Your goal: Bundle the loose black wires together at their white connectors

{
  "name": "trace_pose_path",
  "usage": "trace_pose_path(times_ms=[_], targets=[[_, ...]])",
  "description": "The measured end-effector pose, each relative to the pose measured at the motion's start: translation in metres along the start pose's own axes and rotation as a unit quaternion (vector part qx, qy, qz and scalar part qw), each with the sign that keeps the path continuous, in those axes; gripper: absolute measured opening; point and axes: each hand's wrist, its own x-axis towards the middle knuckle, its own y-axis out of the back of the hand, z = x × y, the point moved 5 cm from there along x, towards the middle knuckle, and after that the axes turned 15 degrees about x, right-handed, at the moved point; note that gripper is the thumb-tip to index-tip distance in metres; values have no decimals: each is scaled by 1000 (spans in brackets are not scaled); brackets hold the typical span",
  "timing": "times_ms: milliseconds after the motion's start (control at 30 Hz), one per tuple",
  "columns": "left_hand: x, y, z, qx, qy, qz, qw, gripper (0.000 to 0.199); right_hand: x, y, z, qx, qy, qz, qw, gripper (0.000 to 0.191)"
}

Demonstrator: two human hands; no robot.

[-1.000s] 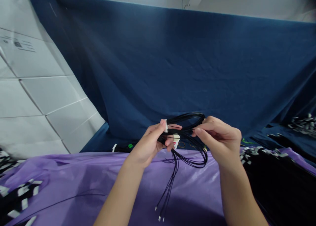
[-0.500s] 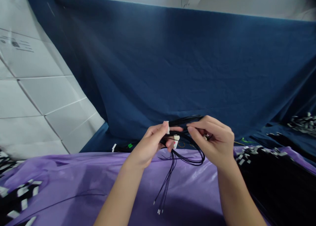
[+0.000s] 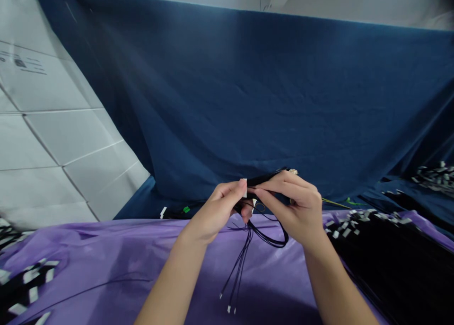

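Observation:
A coiled bundle of thin black cables (image 3: 273, 241) is held up between my hands, above the purple cloth. My left hand (image 3: 222, 206) is closed on the left side of the coil, thumb pressed beside a white label (image 3: 244, 187). Several loose cable ends with small silvery tips (image 3: 229, 309) dangle below that hand. My right hand (image 3: 296, 202) pinches the upper strands just right of the label, thumb and forefinger close together. Pale connectors (image 3: 293, 171) stick out above its knuckles. Part of the coil is hidden behind the fingers.
Purple cloth (image 3: 142, 254) covers the table. Piles of black cables with white labels lie at right (image 3: 400, 259) and lower left (image 3: 24, 287). A blue curtain (image 3: 266, 93) hangs behind, white boxes (image 3: 95, 159) are stacked at left, and a single black cable (image 3: 106, 282) crosses the cloth.
My right hand has moved left along the strands, closer to my left hand and the white label. The upper strands are gathered closer together. My left hand has barely moved.

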Motion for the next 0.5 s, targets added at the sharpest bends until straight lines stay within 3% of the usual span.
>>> trace_pose_path(times_ms=[333, 500], targets=[[-2, -3, 3, -9, 9, 13, 1000, 39, 1, 2, 5, 16, -6, -6, 1000, 11], [-6, 5, 8, -49, 21, 83, 995, 45, -1, 17, 18, 40, -81, 57, 994, 18]])
